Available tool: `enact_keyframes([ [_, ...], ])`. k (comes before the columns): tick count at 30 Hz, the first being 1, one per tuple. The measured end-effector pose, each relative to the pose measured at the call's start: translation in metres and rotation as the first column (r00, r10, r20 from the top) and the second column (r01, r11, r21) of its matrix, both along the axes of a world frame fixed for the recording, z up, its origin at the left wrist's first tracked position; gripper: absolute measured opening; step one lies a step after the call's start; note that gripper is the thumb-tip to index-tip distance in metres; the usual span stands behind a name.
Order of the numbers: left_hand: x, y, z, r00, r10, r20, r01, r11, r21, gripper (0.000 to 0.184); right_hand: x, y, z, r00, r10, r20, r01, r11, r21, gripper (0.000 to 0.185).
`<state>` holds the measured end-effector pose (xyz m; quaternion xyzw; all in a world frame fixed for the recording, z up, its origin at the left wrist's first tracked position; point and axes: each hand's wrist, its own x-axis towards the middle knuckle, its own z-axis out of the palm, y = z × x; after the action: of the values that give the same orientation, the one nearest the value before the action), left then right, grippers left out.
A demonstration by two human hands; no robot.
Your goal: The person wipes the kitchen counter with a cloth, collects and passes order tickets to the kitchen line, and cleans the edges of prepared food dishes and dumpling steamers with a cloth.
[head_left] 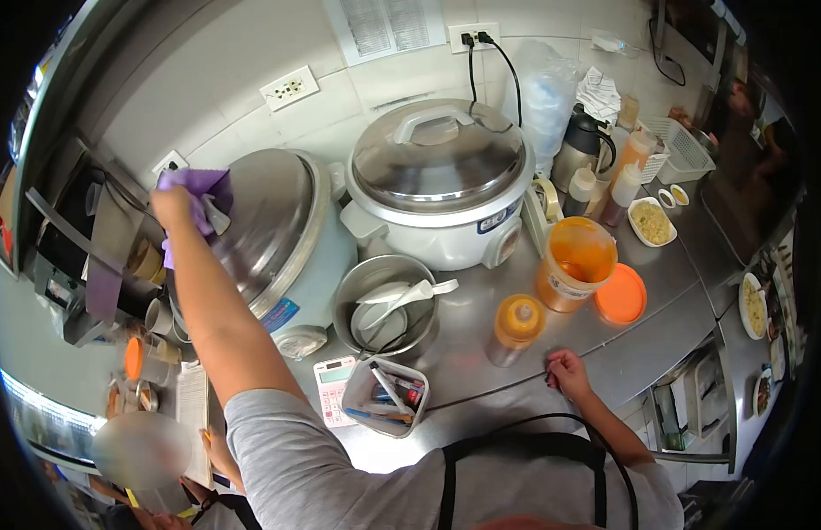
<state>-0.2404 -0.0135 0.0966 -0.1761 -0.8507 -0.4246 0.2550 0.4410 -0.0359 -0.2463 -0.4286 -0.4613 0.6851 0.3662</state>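
The purple cloth (218, 184) is at the upper left of the frame, bunched over the lid (273, 199) of the nearer-left cooker (326, 256), with a pale handle end (217, 219) showing just beside it. The left hand (172, 210) has its grip closed on the cloth; the fingers are mostly hidden, so I cannot tell whether they hold the handle through it.

As far as can be judged, the cloth is in place and the lid covers the cooker. Its right rim lies along the cooker's edge, while the arm hides part of the other side. One view cannot settle whether this contact is just starting or nearly finished, and nothing inside the cooker shows.

Toward the upper middle, the second cooker (428, 238) has its own lid (384, 177) on. Below it, a metal pot (341, 311) holds a white ladle (417, 294).

At the lower right of centre, the right hand (567, 371) is at the front of the surface (472, 309), its grip loosely curled; I cannot tell if it holds anything. Near it stand a squeeze bottle (517, 331) and an uncovered orange tub (574, 287), its apparent cover (620, 294) lying beside it.
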Motion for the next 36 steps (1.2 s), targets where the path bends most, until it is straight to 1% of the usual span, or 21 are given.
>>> enact_keyframes([
  [1,-0.001,0.002,0.019,0.996,0.084,-0.007,-0.08,0.967,0.243,0.027,0.0,0.0,0.0,1.0,-0.003,-0.004,0.003,1.0,0.002,0.006],
  [3,0.02,-0.005,0.063,0.955,0.098,-0.278,0.027,0.911,0.412,0.02,0.001,0.001,0.0,1.0,0.005,0.023,-0.005,1.0,0.012,0.006],
  [4,0.03,-0.007,0.087,0.953,-0.184,-0.239,0.287,0.795,0.534,0.017,0.001,0.001,0.0,0.999,0.009,0.036,-0.009,1.0,0.016,0.006],
  [5,0.042,-0.009,0.109,0.859,-0.455,-0.236,0.489,0.587,0.645,0.015,0.001,0.001,0.0,0.999,0.019,0.03,-0.019,1.0,0.017,0.006],
  [7,0.081,-0.009,0.137,0.786,-0.436,-0.438,0.618,0.532,0.579,0.012,0.002,0.002,-0.002,0.999,0.028,0.023,-0.028,0.999,0.014,0.006],
  [9,0.115,-0.008,0.156,0.59,-0.516,-0.621,0.805,0.321,0.498,0.013,0.003,0.001,-0.004,0.999,0.032,0.035,-0.033,0.999,0.014,0.008],
  [11,0.172,-0.011,0.163,0.424,-0.605,-0.674,0.881,0.102,0.462,0.012,0.003,0.002,-0.005,0.998,0.053,0.035,-0.055,0.997,0.048,0.008],
  [13,0.218,-0.016,0.164,0.39,-0.632,-0.669,0.882,0.048,0.468,0.011,0.006,0.003,-0.008,0.997,0.079,-0.01,-0.078,0.995,0.067,0.008],
  [17,0.305,-0.032,0.159,0.327,-0.634,-0.701,0.914,0.025,0.404,0.014,0.01,0.005,0.008,0.992,0.009,-0.123,-0.014,0.999,-0.036,0.009],
  [19,0.356,-0.047,0.152,0.372,-0.712,-0.595,0.856,0.015,0.517,0.024,0.016,0.008,0.027,0.977,-0.057,-0.207,0.048,0.998,-0.049,0.01],
  [20,0.389,-0.057,0.148,0.439,-0.745,-0.501,0.81,0.086,0.581,0.029,0.021,0.013,0.044,0.973,-0.018,-0.23,0.032,0.998,0.058,0.012],
  [21,0.417,-0.064,0.139,0.51,-0.714,-0.479,0.807,0.203,0.555,0.029,0.027,0.018,0.068,0.969,0.028,-0.245,0.013,0.986,0.164,0.014],
  [23,0.434,-0.078,0.119,0.471,-0.677,-0.565,0.88,0.403,0.251,0.029,0.029,0.023,0.13,0.937,0.146,-0.317,0.032,0.868,0.495,0.023],
  [25,0.457,-0.09,0.084,0.319,-0.792,-0.521,0.931,0.365,0.016,0.026,0.036,0.015,0.192,0.936,0.232,-0.265,-0.001,0.754,0.657,0.063],
  [27,0.483,-0.094,0.051,0.151,-0.885,-0.441,0.937,0.27,-0.223,0.024,0.037,0.009,0.231,0.913,0.368,-0.179,-0.056,0.545,0.837,0.087],
  [28,0.506,-0.096,0.039,0.072,-0.95,-0.304,0.937,0.168,-0.306,0.025,0.031,0.006,0.236,0.875,0.448,-0.186,-0.047,0.461,0.886,0.095],
  [29,0.535,-0.101,0.027,0.009,-0.987,-0.158,0.925,0.068,-0.374,0.025,0.026,-0.006,0.242,0.907,0.345,-0.243,0.095,0.393,0.914,0.084],
  [31,0.575,-0.109,0.004,0.065,-0.97,0.235,0.972,0.008,-0.233,0.026,0.034,-0.01,0.226,0.882,0.47,-0.04,-0.25,0.537,0.806,0.053],
  [33,0.569,-0.108,-0.034,0.015,-0.964,0.264,0.972,-0.047,-0.228,0.023,0.045,0.002,0.197,0.876,0.461,-0.14,-0.226,0.65,0.725,0.034],
  [35,0.546,-0.115,-0.064,0.118,-0.868,0.483,0.99,0.138,0.007,0.022,0.061,0.015,0.166,0.875,0.433,-0.214,-0.242,0.776,0.583,0.02],
  [36,0.536,-0.118,-0.079,0.139,-0.879,0.457,0.971,0.212,0.111,0.02,0.073,0.021,0.154,0.878,0.416,-0.238,-0.266,0.837,0.478,0.016],
])
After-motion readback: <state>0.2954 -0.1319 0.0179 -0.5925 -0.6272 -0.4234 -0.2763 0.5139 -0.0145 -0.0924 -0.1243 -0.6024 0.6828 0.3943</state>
